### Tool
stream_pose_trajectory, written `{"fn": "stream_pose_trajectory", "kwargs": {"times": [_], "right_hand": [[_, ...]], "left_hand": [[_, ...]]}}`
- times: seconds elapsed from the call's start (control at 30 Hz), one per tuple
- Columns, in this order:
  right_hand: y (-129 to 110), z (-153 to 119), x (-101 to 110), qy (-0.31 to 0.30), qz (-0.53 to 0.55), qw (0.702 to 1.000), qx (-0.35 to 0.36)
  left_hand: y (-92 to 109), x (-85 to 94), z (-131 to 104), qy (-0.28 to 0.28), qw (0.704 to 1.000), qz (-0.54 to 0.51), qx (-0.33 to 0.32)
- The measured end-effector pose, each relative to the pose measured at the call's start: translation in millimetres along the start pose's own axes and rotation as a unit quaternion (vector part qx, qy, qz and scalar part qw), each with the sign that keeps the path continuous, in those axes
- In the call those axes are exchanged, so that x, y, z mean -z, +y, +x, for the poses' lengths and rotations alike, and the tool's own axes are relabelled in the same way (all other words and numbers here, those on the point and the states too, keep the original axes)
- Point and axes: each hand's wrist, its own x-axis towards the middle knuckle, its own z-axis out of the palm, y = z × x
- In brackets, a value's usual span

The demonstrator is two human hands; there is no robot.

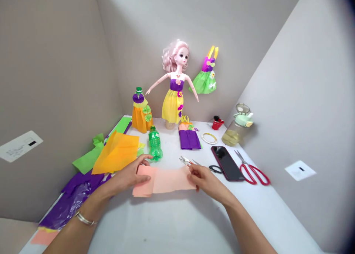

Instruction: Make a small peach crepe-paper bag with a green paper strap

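Note:
A peach strip of thin, fabric-like sheet (173,180) stretches between my two hands above the white table. My left hand (140,170) grips its left part, where the strip looks folded into layers, thumb on top and index finger reaching out above it. At the right end, my right hand (203,180) pinches the strip between thumb and fingers. Just beyond the strip lie a small pair of thread snips (186,160) and black-handled scissors (215,169), partly hidden by my right hand. A green plastic bottle (154,143) stands beyond my left hand.
Orange sheet (116,154), green sheet (88,159) and purple sheet (74,198) pile at left. A doll (173,98) in a yellow skirt and a dressed bottle (141,115) stand behind. At right are a phone (227,163), red-handled scissors (253,172) and a jar (233,133).

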Motion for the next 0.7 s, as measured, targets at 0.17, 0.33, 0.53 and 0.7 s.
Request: {"fn": "stream_pose_trajectory", "kwargs": {"times": [0.17,0.33,0.53,0.7], "right_hand": [[-17,10,-2,0.083,-0.223,0.97,0.051],[-47,76,-21,0.077,-0.197,0.972,0.1],[-40,148,-52,0.076,-0.137,0.986,0.054],[-29,132,-46,0.027,-0.076,0.992,0.101]], "left_hand": [[14,7.6,15,0.113,0.992,-0.042,-0.035],[18,9.4,63,0.166,0.976,-0.137,-0.027],[-10,-2.1,88,0.151,0.966,-0.21,-0.006],[-12,-6.1,78,0.112,0.959,-0.258,-0.041]]}}
